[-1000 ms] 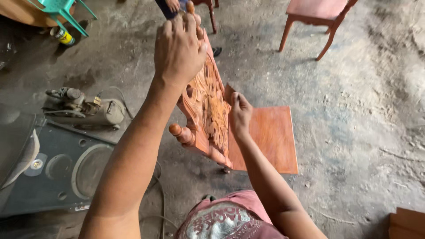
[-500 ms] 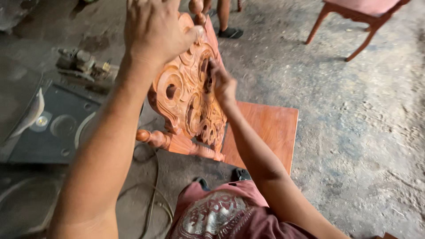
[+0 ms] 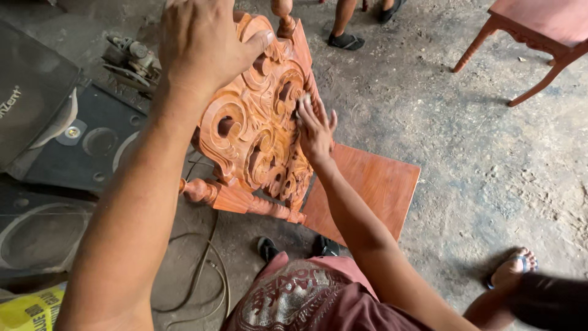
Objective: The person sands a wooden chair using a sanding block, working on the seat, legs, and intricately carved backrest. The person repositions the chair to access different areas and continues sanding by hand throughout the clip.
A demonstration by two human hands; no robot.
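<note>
**Both hands on carved chair back**

My left hand [image 3: 205, 52] is clamped over the top edge of the carved wooden chair back [image 3: 257, 132], holding it tilted upright. My right hand [image 3: 315, 129] presses a small sanding pad [image 3: 301, 105] against the carving, fingers flat, just right of centre. The flat seat panel [image 3: 367, 190] sits below, touching the back's base. Cables [image 3: 208, 270] on the floor [image 3: 441, 135] nearer me. Black speaker boxes [image 3: 67, 147] left, power tool [image 3: 131, 61] behind them. Another chair [image 3: 539, 37] far right; someone's feet [image 3: 346, 40] beyond.
</note>
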